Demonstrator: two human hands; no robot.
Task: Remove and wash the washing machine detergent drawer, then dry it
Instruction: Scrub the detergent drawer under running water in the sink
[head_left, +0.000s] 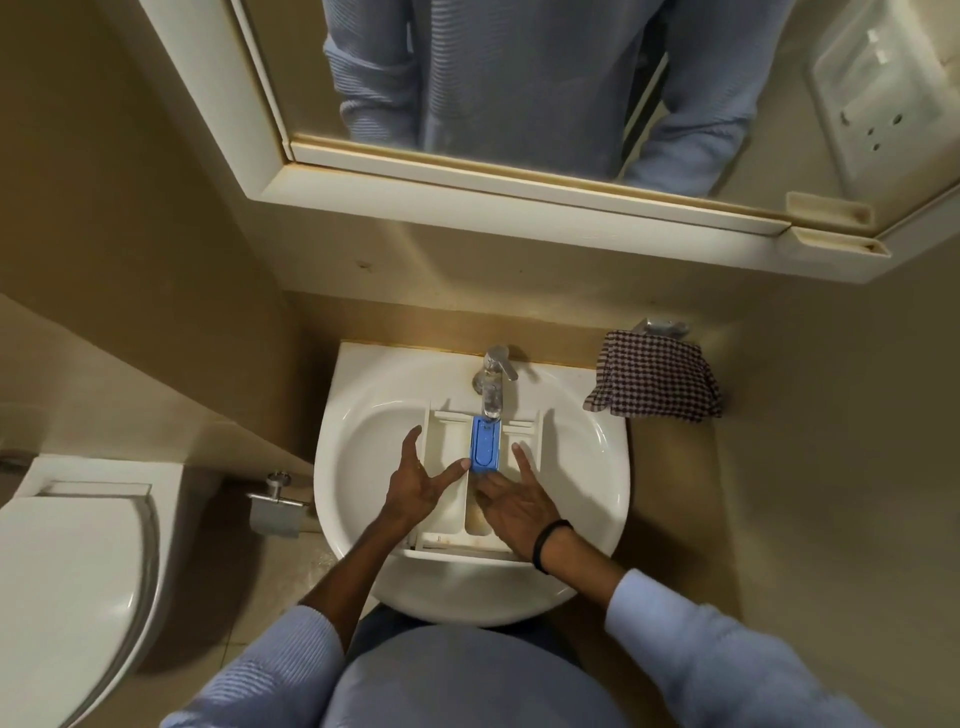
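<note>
At the far left, a glossy white toilet lid (67, 561) curves beside a brushed-metal roll holder (275, 509). In the rounded ceramic basin (358, 395) lies the white plastic detergent drawer (447, 441), rectangular and divided into compartments, its blue insert (485, 447) under the chrome tap (493, 374). The left hand (415, 486) spreads wide over the left compartment, forefinger at the blue piece. The right hand (514, 501), fingers straight and splayed, rests in the right side. A checked woven cloth (654, 384) hangs rightmost.
</note>
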